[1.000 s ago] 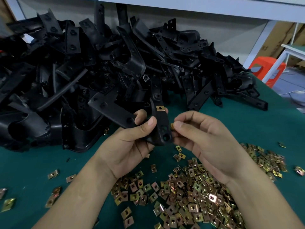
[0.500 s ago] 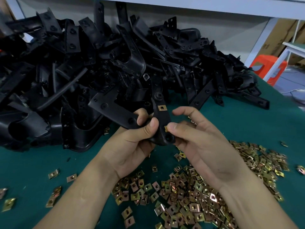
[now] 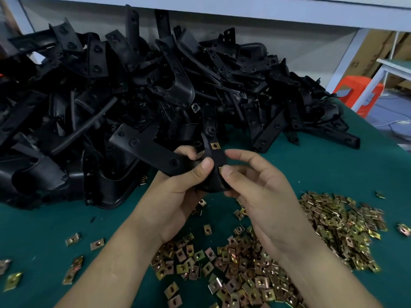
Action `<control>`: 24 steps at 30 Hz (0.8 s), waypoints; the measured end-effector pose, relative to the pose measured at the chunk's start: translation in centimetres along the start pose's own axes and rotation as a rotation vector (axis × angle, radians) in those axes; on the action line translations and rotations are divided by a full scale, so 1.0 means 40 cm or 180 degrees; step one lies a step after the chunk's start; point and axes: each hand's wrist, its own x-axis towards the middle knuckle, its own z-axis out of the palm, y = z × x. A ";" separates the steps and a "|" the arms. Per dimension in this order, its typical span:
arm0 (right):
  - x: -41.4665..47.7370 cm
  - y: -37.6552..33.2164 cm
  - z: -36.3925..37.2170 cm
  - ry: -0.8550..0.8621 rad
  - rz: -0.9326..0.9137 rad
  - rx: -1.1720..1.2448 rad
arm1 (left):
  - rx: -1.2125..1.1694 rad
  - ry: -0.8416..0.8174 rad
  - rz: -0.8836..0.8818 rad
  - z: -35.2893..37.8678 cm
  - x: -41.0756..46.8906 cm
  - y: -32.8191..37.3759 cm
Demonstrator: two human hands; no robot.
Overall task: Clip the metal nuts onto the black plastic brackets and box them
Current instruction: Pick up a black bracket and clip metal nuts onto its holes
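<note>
A heap of black brackets (image 3: pixel 133 96) fills the upper left and centre on the green table (image 3: pixel 44 223). Loose nuts (image 3: pixel 255 281) spread across the lower right, and at mid-frame the left hand (image 3: pixel 178 196) grips one bracket (image 3: pixel 153 155), thumb pressed on top, while the right hand (image 3: pixel 266 196) pinches a nut (image 3: pixel 220 170) against its right edge, just below a fitted nut (image 3: pixel 215 145). The push likely goes best with the nut square to the edge and the left thumb bracing; compared with a second ago, the right hand has closed in and the nut sits further on.

Bracket heap (image 3: pixel 155 85) ahead, nut piles (image 3: pixel 244 274) underneath
</note>
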 end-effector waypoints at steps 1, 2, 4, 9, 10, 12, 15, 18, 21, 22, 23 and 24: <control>0.001 0.000 -0.001 0.0030 -0.0038 -0.0013 | 0.0016 0.0060 -0.0001 -0.001 0.000 0.002; 0.002 -0.001 -0.003 0.0063 -0.0082 -0.0022 | 0.0002 0.0140 0.0005 -0.003 0.001 0.006; 0.006 -0.002 -0.007 0.0120 -0.0158 -0.0019 | -0.0041 0.0313 0.0024 -0.005 0.003 0.012; 0.010 -0.002 -0.009 0.0161 -0.0290 -0.0169 | -0.0406 0.0656 0.0179 -0.021 0.016 0.026; 0.011 -0.004 -0.008 0.0189 -0.0314 -0.0252 | -0.0445 0.0731 0.0236 -0.029 0.018 0.033; 0.014 -0.010 -0.007 0.0263 -0.0357 -0.0423 | -0.0532 0.0834 0.0369 -0.045 0.021 0.048; 0.019 -0.028 -0.008 0.0310 -0.0397 -0.0643 | -0.0514 0.0853 0.0528 -0.051 0.021 0.057; 0.017 -0.057 -0.013 0.0397 -0.0330 -0.0775 | -0.0389 0.0863 0.0680 -0.025 0.015 0.056; -0.010 -0.097 -0.035 0.0564 -0.0274 -0.0843 | -0.0282 0.0755 0.0774 0.018 0.001 0.051; -0.027 -0.111 -0.045 0.0616 -0.0278 -0.0825 | -0.0271 0.0704 0.0773 0.036 -0.005 0.047; -0.047 -0.124 -0.056 0.0666 -0.0283 -0.0805 | -0.0263 0.0661 0.0753 0.054 -0.011 0.040; -0.071 -0.137 -0.070 0.0717 -0.0289 -0.0807 | -0.0264 0.0620 0.0715 0.073 -0.017 0.032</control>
